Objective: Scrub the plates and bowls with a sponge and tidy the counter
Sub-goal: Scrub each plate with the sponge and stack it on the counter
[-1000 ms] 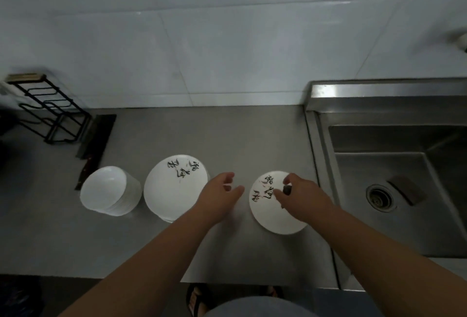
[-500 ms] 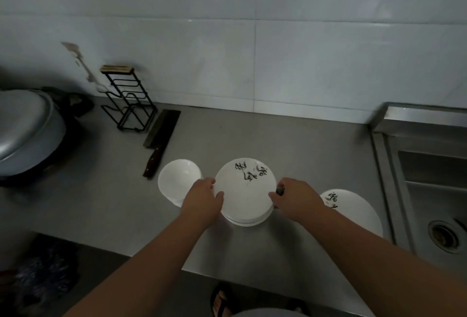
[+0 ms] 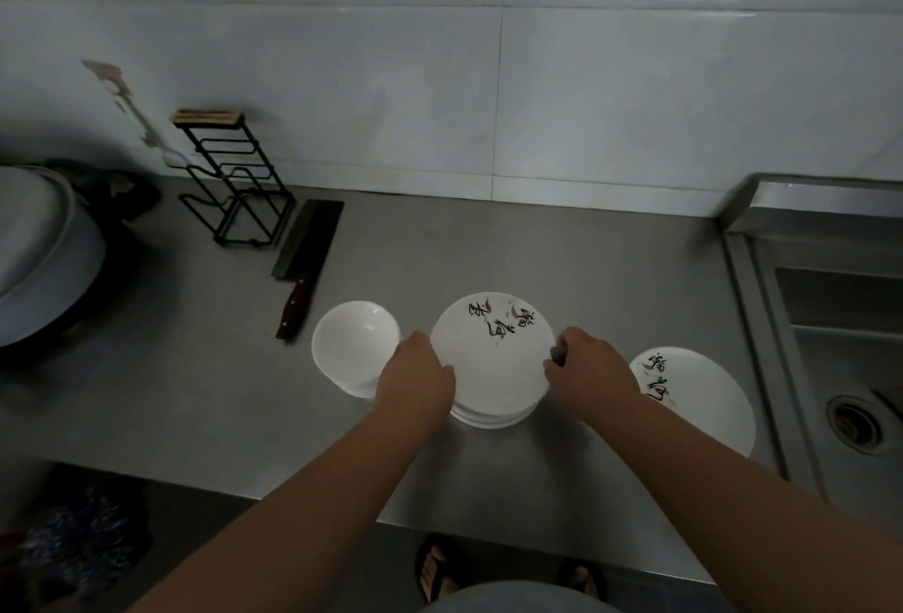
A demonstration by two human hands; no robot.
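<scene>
Head view of a steel tabletop [image 3: 537, 250] with a sink [image 3: 752, 319] set in at its right end. The stack of plates [image 3: 491, 358], its top plate marked with black brush characters, lies flat near the front edge, straight ahead of the person and between the two grips. Left grip [image 3: 418, 375]: fingers curled round the stack's left rim, thumb on top. Right grip [image 3: 589, 368]: closed at the right rim, with a small dark grey object [image 3: 558, 353] tucked among the fingers. What that object is cannot be told, nor whether the fingers reach under the rim. The grips face each other across the stack, so neither is nearer.

A stack of bowls [image 3: 354, 343] stands just beside the left grip. A single plate [image 3: 698, 397] lies just beside the right forearm, partly hidden by it, between the held stack and the sink.

Judged step: a two-handed lift or shift of the stack. A path toward the sink crosses the single plate, so the stack would probably have to rise first. To the left the bowls block any slide. Open room lies behind the stack, toward the tiled wall. The front edge is close, leaving little margin on the near side.

A cleaver [image 3: 305, 265], a wire rack [image 3: 234, 182] and a domed pot lid [image 3: 39, 260] sit well apart at the left rear
</scene>
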